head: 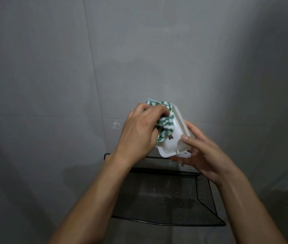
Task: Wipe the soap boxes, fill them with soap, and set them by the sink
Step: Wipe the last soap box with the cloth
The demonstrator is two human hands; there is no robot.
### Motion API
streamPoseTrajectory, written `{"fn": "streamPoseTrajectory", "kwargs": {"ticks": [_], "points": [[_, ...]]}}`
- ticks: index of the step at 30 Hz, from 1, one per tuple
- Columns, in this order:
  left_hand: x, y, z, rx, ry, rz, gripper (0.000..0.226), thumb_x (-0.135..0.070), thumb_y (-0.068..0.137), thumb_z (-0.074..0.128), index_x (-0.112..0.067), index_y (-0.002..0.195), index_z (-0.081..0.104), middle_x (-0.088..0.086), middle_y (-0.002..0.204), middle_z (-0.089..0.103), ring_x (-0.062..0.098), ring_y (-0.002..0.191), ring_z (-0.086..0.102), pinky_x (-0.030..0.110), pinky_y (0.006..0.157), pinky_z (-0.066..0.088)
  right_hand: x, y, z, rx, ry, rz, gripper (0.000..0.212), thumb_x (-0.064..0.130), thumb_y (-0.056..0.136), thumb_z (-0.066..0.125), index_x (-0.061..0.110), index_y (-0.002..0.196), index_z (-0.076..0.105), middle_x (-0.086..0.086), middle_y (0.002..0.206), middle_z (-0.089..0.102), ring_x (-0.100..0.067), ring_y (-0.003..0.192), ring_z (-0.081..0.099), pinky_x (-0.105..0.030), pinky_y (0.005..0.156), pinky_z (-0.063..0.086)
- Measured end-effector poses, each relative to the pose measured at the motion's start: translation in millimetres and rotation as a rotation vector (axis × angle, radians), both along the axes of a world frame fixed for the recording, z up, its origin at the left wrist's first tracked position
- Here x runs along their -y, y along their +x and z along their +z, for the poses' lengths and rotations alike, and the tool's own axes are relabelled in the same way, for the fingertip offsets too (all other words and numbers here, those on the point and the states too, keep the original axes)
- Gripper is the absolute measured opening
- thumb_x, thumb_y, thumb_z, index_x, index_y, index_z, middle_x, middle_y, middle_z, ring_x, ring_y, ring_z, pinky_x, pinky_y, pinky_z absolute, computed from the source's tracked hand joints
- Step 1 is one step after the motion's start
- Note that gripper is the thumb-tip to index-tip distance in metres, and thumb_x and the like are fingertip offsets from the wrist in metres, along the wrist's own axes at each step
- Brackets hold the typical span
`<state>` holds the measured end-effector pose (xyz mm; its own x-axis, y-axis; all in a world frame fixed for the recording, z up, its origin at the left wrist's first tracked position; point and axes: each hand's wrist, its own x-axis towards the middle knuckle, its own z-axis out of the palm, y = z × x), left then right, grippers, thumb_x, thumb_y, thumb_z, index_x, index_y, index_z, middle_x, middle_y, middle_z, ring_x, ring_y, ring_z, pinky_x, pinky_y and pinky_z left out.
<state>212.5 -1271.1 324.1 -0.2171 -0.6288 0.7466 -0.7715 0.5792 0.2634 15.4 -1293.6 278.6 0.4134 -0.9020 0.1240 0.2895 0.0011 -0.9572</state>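
Note:
A white plastic soap box point(173, 141) is held in the air in front of a grey tiled wall, tilted with its hollow side toward me. My right hand point(203, 155) grips it from the right and underneath, thumb on its rim. My left hand point(139, 131) is closed on a bunched green-and-white cloth point(166, 120) pressed into the box's hollow. A small dark spot shows on the box's inner face. No soap and no sink are in view.
A black wire-mesh shelf point(205, 196) is fixed to the wall just below my hands, its front edge nearest me. Grey wall tiles point(51, 67) fill the rest of the view, with a small clear hook mark point(116, 125) left of my left hand.

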Motion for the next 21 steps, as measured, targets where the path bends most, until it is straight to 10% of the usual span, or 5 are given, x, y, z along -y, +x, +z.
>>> {"fn": "streamPoseTrajectory", "kwargs": {"ticks": [11, 21], "points": [[1.2, -5.0, -3.3, 0.063, -0.013, -0.031, 0.048, -0.005, 0.073, 0.06, -0.019, 0.119, 0.065, -0.007, 0.131, 0.06, 0.023, 0.108, 0.051, 0.04, 0.091, 0.044, 10.6, -0.8, 1.7, 0.159, -0.004, 0.196, 0.048, 0.031, 0.099, 0.049, 0.033, 0.147, 0.047, -0.008, 0.147, 0.054, -0.026, 0.12, 0.058, -0.049, 0.101, 0.05], [-12.6, -26.4, -10.0, 0.079, -0.003, -0.168, 0.042, 0.0, 0.068, 0.061, -0.017, 0.106, 0.063, -0.014, 0.095, 0.057, 0.019, 0.098, 0.05, 0.044, 0.087, 0.04, 15.1, -4.2, 4.2, 0.089, 0.039, 0.043, 0.046, 0.036, 0.094, 0.055, 0.022, 0.139, 0.058, -0.015, 0.136, 0.061, -0.029, 0.111, 0.064, -0.054, 0.1, 0.051]]}}
